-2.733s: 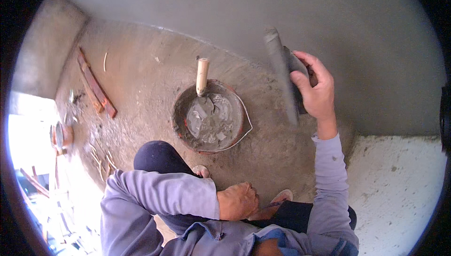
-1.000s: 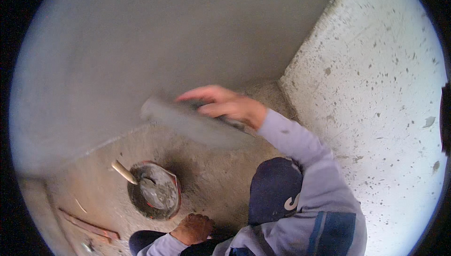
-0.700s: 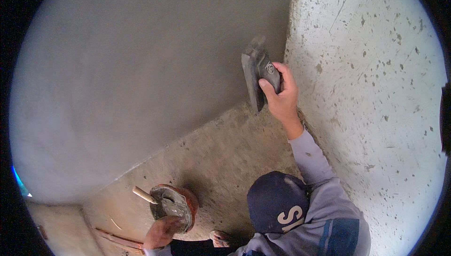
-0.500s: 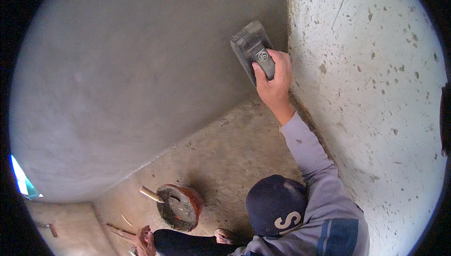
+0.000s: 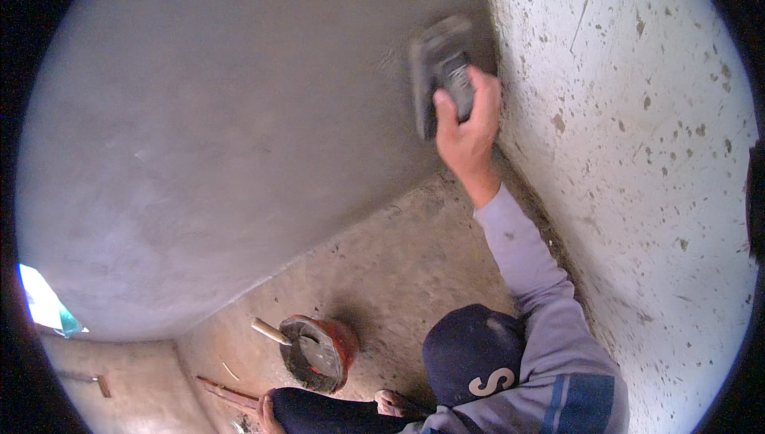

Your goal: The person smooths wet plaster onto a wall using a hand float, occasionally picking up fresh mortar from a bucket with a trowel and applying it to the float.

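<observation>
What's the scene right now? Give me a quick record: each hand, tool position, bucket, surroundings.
Right hand: gripping a black plastering float
Float position: at the grey wall, near its corner with the white speckled wall; blurred, contact unclear
Left hand: by the dark-clothed knee, partly hidden; grip unclear
Bucket: reddish, on the floor, a wooden-handled trowel angled over its rim
Beyond the knee: reddish-brown wood strip
</observation>
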`<state>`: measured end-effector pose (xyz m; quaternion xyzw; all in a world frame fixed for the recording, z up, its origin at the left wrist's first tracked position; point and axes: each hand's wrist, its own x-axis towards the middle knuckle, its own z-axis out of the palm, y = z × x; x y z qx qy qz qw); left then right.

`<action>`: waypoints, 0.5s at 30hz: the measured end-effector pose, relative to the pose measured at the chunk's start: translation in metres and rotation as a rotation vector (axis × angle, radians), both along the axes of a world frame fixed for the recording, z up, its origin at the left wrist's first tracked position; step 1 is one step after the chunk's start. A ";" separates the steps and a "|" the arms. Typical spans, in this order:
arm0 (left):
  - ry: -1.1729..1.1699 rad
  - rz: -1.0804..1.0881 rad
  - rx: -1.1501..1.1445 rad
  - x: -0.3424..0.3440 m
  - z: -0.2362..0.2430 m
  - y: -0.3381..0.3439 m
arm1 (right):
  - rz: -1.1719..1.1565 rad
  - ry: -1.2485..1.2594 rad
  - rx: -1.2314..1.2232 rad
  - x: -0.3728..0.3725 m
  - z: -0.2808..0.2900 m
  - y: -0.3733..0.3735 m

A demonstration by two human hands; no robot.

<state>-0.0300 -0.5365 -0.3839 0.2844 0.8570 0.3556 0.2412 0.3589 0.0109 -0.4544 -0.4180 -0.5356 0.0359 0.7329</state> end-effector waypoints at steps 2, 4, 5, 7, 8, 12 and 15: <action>-0.160 0.096 0.039 -0.015 -0.005 -0.012 | -0.032 0.040 0.001 0.001 0.013 0.016; -0.095 0.112 0.040 -0.017 -0.011 -0.012 | 0.024 -0.006 -0.044 -0.016 0.019 0.008; -0.070 0.120 0.036 -0.012 -0.015 -0.006 | 0.052 -0.037 -0.072 -0.026 0.020 -0.001; -0.014 0.133 0.022 -0.004 -0.017 0.004 | 0.336 -0.323 0.120 -0.057 0.008 -0.020; 0.020 0.142 0.017 -0.004 -0.015 0.006 | 0.384 -0.296 0.142 -0.064 0.010 -0.029; 0.343 -0.237 -0.216 -0.004 0.003 0.009 | 0.237 -0.157 0.191 -0.047 0.049 -0.028; -0.047 -0.053 -0.112 0.002 0.008 0.027 | 0.039 -0.169 0.135 -0.027 0.079 0.003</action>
